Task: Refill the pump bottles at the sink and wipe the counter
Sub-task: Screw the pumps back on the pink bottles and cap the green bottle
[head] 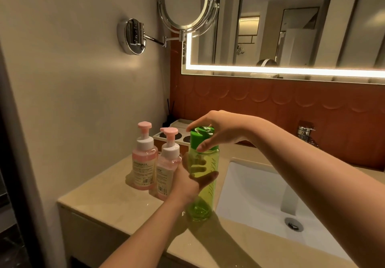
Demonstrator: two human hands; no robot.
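2 pump bottles (pixel 155 159) on counter (pixel 108 201), left of water bottle (pixel 203 180) and sink (pixel 260 201)

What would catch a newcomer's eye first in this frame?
The translucent green bottle at centre, standing on the beige counter just left of the white sink: the left hand grips its body while the right hand holds its green cap. Next, two pink pump bottles stand side by side to its left, near the wall.
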